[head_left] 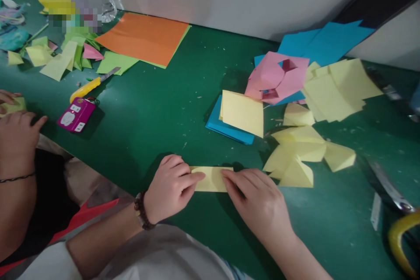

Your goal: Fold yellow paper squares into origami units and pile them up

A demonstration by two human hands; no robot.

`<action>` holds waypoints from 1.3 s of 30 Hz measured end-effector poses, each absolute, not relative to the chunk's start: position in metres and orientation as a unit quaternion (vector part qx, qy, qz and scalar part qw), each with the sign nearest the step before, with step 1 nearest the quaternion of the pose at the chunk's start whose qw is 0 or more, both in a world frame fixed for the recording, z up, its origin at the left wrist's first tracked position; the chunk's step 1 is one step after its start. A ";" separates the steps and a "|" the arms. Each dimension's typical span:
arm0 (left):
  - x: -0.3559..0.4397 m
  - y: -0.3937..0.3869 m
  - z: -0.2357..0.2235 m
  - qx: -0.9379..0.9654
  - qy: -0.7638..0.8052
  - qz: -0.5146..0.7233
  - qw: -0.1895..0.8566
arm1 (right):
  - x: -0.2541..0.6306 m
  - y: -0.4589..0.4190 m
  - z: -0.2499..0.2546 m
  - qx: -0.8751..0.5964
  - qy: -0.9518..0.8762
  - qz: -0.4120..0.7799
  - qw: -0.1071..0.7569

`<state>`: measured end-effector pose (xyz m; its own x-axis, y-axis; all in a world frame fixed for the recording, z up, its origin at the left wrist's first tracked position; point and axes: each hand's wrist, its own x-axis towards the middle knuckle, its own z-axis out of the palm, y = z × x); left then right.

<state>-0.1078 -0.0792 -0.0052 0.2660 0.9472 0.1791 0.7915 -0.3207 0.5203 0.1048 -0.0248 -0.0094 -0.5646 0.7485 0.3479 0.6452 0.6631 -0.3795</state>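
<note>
A folded strip of yellow paper (211, 178) lies on the green table (154, 109) near its front edge. My left hand (171, 188) presses on the strip's left end with fingers curled and pinched on it. My right hand (257, 199) holds the right end, fingertips pressed flat along the fold. Just right of the strip sit several folded yellow paper pieces (300, 155).
A yellow sheet on blue sheets (241, 116), a pink folded shape (277, 78) and more yellow squares (337, 89) lie beyond. Scissors (395, 199) lie at the right. An orange sheet (144, 37), a yellow cutter (87, 89) and a magenta box (76, 115) lie at the left. Another person's hand (16, 135) rests at far left.
</note>
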 end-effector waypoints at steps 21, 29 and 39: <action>-0.106 -0.079 -0.005 0.782 0.562 0.216 0.160 | 0.103 -0.025 -0.010 -0.396 -0.876 0.095 0.256; -0.106 -0.081 -0.003 0.772 0.578 0.213 0.155 | 0.105 -0.025 -0.012 -0.391 -0.879 0.091 0.256; -0.105 -0.082 -0.001 0.818 0.548 0.155 0.080 | 0.103 -0.026 -0.014 -0.387 -0.882 0.081 0.255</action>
<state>-0.1047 -0.0825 -0.0006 0.3511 0.9215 0.1660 0.8720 -0.3864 0.3004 0.1031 -0.0259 -0.0139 -0.5701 0.7242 0.3879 0.6419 0.6873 -0.3399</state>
